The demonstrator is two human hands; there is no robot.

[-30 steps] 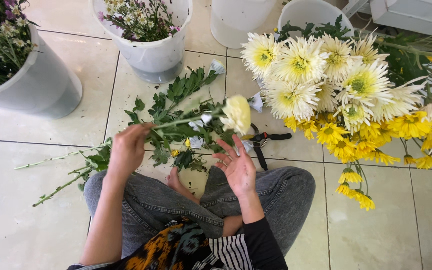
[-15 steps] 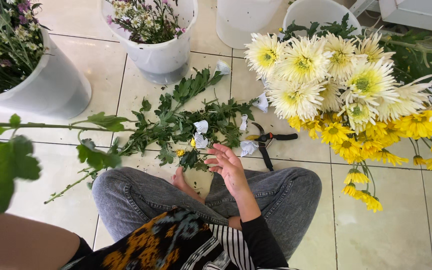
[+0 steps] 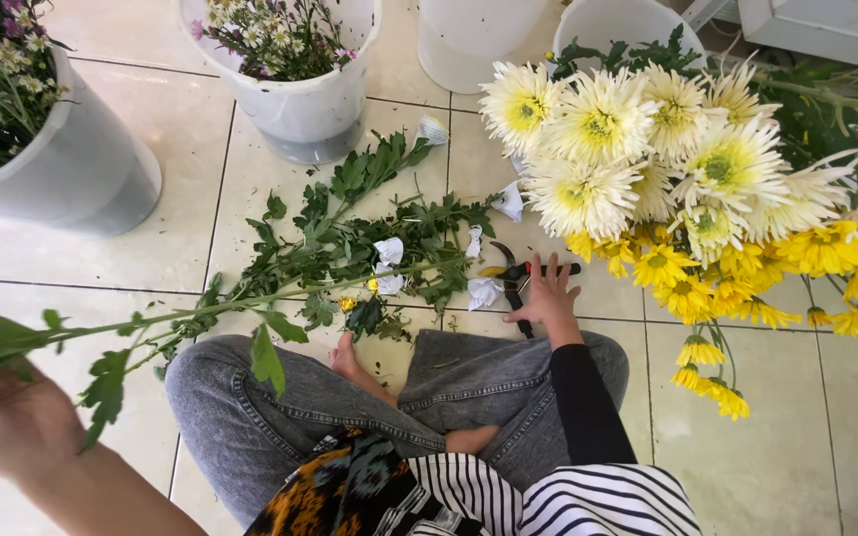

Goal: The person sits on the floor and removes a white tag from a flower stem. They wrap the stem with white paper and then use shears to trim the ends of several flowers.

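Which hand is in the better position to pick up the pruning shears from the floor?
The right hand: it already rests on the pruning shears. The left hand is far off, holding a leafy stem.

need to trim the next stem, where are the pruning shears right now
In the head view the pruning shears lie on the tiled floor right of centre, under the right hand, between the pile of cut leafy stems and the yellow flowers.

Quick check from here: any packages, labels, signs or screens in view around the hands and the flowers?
None in view: no package, label, sign or screen.
The buckets are plain white, with no sticker showing.
The small white scraps among the cut leaves look like blank wrappers.
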